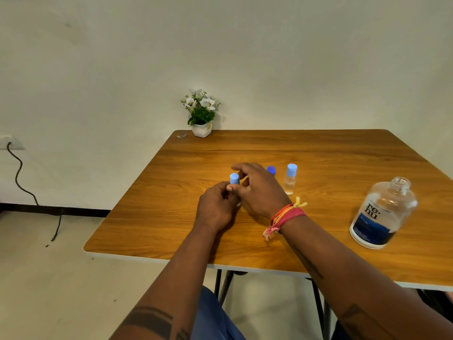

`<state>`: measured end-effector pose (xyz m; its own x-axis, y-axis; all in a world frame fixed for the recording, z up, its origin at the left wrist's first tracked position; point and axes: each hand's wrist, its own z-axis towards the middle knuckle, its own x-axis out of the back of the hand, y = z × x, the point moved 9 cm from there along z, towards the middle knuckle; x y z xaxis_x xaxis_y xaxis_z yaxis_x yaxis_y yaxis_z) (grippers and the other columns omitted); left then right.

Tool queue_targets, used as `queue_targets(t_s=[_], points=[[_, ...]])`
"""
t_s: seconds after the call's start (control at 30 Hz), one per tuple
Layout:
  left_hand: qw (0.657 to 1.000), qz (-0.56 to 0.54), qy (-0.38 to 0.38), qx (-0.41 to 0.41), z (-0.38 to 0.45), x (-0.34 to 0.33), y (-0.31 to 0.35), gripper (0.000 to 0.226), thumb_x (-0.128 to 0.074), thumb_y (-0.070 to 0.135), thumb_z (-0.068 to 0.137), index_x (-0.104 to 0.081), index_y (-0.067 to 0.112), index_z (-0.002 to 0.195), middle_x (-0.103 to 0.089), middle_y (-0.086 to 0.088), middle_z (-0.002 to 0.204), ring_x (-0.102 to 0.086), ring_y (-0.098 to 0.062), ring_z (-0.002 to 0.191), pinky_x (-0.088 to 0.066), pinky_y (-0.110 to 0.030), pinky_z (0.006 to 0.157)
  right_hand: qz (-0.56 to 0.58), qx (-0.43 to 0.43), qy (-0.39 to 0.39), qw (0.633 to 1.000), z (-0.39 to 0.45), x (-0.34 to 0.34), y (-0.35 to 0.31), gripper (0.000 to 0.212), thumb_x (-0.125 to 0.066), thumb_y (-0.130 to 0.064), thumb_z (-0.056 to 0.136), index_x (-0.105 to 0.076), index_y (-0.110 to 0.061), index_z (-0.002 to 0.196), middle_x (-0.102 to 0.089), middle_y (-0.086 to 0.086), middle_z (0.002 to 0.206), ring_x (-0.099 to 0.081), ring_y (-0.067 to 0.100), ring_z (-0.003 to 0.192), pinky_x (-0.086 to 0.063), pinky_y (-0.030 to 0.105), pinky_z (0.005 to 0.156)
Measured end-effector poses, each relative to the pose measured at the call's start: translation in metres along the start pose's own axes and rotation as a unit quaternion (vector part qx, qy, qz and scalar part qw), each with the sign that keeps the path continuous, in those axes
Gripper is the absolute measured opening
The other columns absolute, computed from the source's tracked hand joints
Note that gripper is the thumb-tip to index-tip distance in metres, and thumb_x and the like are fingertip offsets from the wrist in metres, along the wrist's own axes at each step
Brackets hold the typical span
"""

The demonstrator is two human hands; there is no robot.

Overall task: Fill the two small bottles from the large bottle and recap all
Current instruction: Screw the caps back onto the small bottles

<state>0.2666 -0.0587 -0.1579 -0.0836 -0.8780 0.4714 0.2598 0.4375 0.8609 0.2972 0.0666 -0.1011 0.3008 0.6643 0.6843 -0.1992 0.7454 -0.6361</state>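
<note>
My left hand (215, 207) grips a small bottle at the middle of the wooden table (171, 217); its body is hidden in my fingers and only its light blue cap (234, 179) shows. My right hand (259, 190) is against that cap, thumb and curled fingers pinching it from the right. The second small bottle (290, 180), clear with a light blue cap on, stands upright just right of my hands. The large clear bottle (382, 214) with a blue label stands uncapped at the right. Its dark blue cap (271, 169) lies on the table behind my right hand.
A small white pot of white flowers (201, 114) stands at the table's far left corner against the wall. A black cable (22, 182) hangs from a wall socket at the left. The table's near edge runs just above my lap.
</note>
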Motion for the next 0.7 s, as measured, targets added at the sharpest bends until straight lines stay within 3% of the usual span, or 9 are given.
queue_targets(t_s=[0.1,0.17,0.23,0.33,0.4,0.43,0.53,0.63,0.7], points=[[1.0,0.001,-0.001,-0.002,0.0,0.0,0.001,0.015,-0.071,0.029,0.091,-0.074,0.03,0.105,-0.072,0.009,0.083,-0.066,-0.01,0.075,-0.056,-0.038,0.068,-0.021,-0.01,0.027,0.999,0.003,0.003,0.002,0.029,-0.075,-0.036,0.088,-0.063,-0.026,0.113,-0.06,-0.009,0.105,-0.059,0.008,0.092,-0.053,0.028,0.079],[1.0,-0.001,0.0,-0.002,-0.001,0.001,0.0,0.013,-0.069,0.028,0.09,-0.073,0.033,0.101,-0.073,0.011,0.081,-0.065,-0.006,0.072,-0.056,-0.037,0.067,-0.01,-0.026,0.013,1.0,0.005,0.003,0.004,0.045,-0.08,-0.044,0.082,-0.061,-0.026,0.118,-0.06,-0.008,0.105,-0.059,0.009,0.091,-0.052,0.027,0.076],[1.0,-0.003,-0.001,0.001,-0.001,0.002,-0.001,0.016,-0.066,0.025,0.09,-0.073,0.034,0.101,-0.074,0.012,0.081,-0.066,-0.003,0.071,-0.058,-0.04,0.07,-0.002,-0.018,-0.018,1.0,0.004,-0.003,0.002,0.061,-0.079,-0.044,0.083,-0.054,-0.026,0.137,-0.057,-0.007,0.117,-0.058,0.01,0.1,-0.051,0.026,0.083],[1.0,0.001,-0.004,0.0,-0.001,0.0,0.0,0.014,-0.067,0.027,0.092,-0.072,0.032,0.104,-0.073,0.009,0.083,-0.068,-0.011,0.075,-0.059,-0.047,0.073,-0.012,0.001,-0.004,1.0,-0.001,-0.005,-0.001,0.036,-0.069,-0.03,0.094,-0.061,-0.025,0.129,-0.059,-0.006,0.12,-0.06,0.012,0.104,-0.051,0.026,0.088],[1.0,0.003,-0.001,-0.002,-0.001,0.0,0.002,0.012,-0.068,0.027,0.091,-0.073,0.033,0.1,-0.072,0.009,0.08,-0.067,-0.011,0.073,-0.058,-0.045,0.071,-0.021,-0.017,0.022,0.999,0.0,0.0,0.002,0.026,-0.072,-0.035,0.091,-0.063,-0.026,0.113,-0.061,-0.007,0.111,-0.06,0.011,0.098,-0.052,0.028,0.083],[1.0,0.004,0.0,-0.001,-0.001,0.001,0.002,0.013,-0.068,0.025,0.091,-0.072,0.037,0.096,-0.072,0.012,0.078,-0.066,-0.006,0.07,-0.058,-0.042,0.069,-0.02,-0.028,0.023,0.999,0.001,0.001,0.003,0.032,-0.074,-0.042,0.088,-0.061,-0.026,0.112,-0.06,-0.008,0.109,-0.059,0.011,0.097,-0.052,0.029,0.08],[1.0,0.023,0.0,0.0,-0.001,0.003,0.001,0.023,-0.065,0.02,0.091,-0.066,0.043,0.085,-0.071,0.017,0.076,-0.064,0.0,0.07,-0.057,-0.037,0.066,0.003,-0.028,-0.016,0.999,-0.001,-0.005,0.001,0.058,-0.073,-0.05,0.087,-0.053,-0.026,0.136,-0.056,-0.007,0.125,-0.057,0.012,0.109,-0.053,0.031,0.088],[1.0,0.02,0.001,-0.004,-0.002,0.002,0.004,0.009,-0.065,0.029,0.093,-0.071,0.034,0.097,-0.072,0.01,0.081,-0.066,-0.007,0.072,-0.059,-0.043,0.07,-0.009,-0.002,0.0,1.0,-0.005,-0.007,-0.004,0.036,-0.062,-0.029,0.099,-0.058,-0.023,0.134,-0.058,-0.004,0.13,-0.058,0.016,0.116,-0.051,0.032,0.096],[1.0,0.019,0.006,-0.007,-0.003,0.003,0.005,0.012,-0.065,0.029,0.092,-0.073,0.03,0.102,-0.073,0.009,0.082,-0.067,-0.01,0.074,-0.058,-0.045,0.072,-0.017,-0.014,0.021,1.0,-0.005,-0.004,-0.001,0.027,-0.063,-0.028,0.097,-0.061,-0.022,0.124,-0.061,-0.003,0.122,-0.059,0.017,0.111,-0.052,0.035,0.093]])
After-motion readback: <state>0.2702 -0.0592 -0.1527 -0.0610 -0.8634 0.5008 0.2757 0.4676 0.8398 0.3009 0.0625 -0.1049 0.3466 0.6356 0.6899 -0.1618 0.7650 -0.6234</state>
